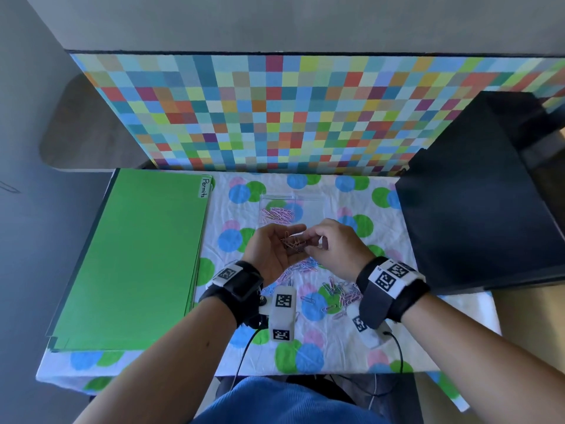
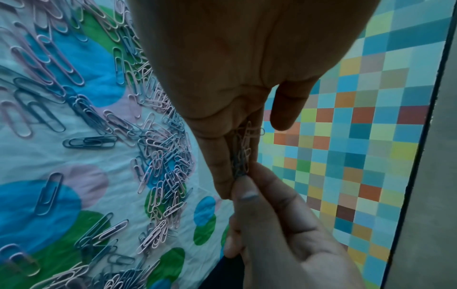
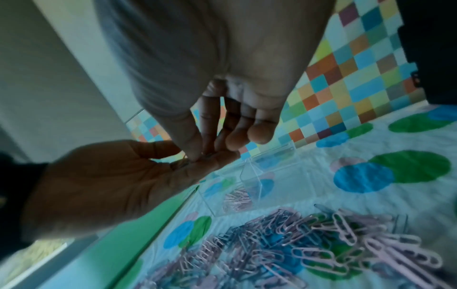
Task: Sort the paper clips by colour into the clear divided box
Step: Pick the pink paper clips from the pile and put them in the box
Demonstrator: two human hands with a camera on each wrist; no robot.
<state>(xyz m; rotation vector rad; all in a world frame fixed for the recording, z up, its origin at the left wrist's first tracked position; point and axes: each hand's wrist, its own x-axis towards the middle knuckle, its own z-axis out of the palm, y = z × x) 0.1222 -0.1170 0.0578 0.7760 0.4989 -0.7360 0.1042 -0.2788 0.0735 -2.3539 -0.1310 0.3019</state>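
Left hand: palm turned up above the middle of the table, fingers loosely cupped round a small bunch of clips lying across them.
Right hand: fingers reach into that bunch; thumb and forefinger pinch at one clip, apparently to pull it free. Its colour cannot be told.
Bunch of clips: seen from the left wrist, pink and blue-grey clips mixed and tangled together.
Clear divided box: on the spotted tablecloth, just beyond the hands.
Box, left compartment: holds a modest heap of pink clips.
Box, right compartment: appears to hold nothing, though the clear walls make this hard to judge.
Unsorted clips: a loose spread of pink and blue-grey on the cloth, near side, beneath and to the right of the hands; the right wrist view shows it is still large.
Progress: early. Some pink is sorted; no blue-grey seems placed; most clips remain outside the box.
Surroundings: green folders at left, labelled "Permits"; a dark box at right.
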